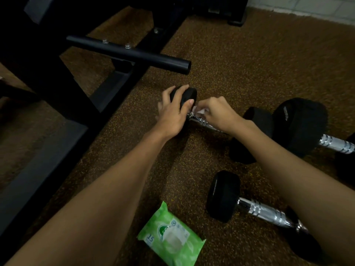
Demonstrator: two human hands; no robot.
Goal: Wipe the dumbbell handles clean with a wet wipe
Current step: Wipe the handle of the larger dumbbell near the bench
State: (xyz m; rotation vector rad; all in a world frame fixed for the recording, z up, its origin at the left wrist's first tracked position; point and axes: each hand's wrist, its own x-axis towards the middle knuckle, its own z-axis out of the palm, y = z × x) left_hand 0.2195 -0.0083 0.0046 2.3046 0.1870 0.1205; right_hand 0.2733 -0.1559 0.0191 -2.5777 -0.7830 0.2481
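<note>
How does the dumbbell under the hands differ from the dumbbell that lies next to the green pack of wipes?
The far dumbbell is held: the left hand grips its end weight and the right hand presses a white wipe on its handle. The near dumbbell lies untouched beside the wipes pack. The far handle is mostly covered; the near handle shows plainly, partly crossed by the right forearm. Both have black ends, chrome ribbed handles, and rest on the speckled floor.

A gym: speckled brown rubber floor [240,60], black steel equipment frame [115,81], and black-headed chrome-handled dumbbells [255,208] lying beside a white brick wall [307,4]
</note>
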